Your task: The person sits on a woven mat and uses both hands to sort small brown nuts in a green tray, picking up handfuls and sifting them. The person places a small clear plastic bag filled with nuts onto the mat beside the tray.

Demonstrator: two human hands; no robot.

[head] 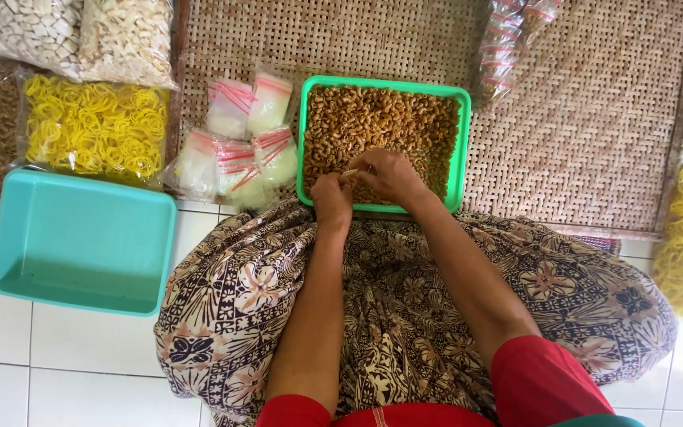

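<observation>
At frame centre, my left hand (332,198) and right hand (389,175) pinch a small clear bag (350,171) over the green tray (462,142) of brown curls. Filled packets (239,142) lie left; the tray remains full, the turquoise tub (81,237) empty.

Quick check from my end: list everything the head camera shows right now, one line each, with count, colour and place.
green tray: one, green, centre, full of brown curled snacks
turquoise tub: one, turquoise, left, on the white tiled floor
small sealed bags: several, clear with red strips, left of the green tray
yellow ring crackers: one bag far left, another at the right edge
pale crackers: two bags, whitish, top left; more top right
strip of bags: one, clear and red, top right
woven mat: one, tan, under the trays
patterned skirt: brown and cream, lap
left hand: near edge of tray, pinching something small and pale
right hand: over the snacks
</observation>
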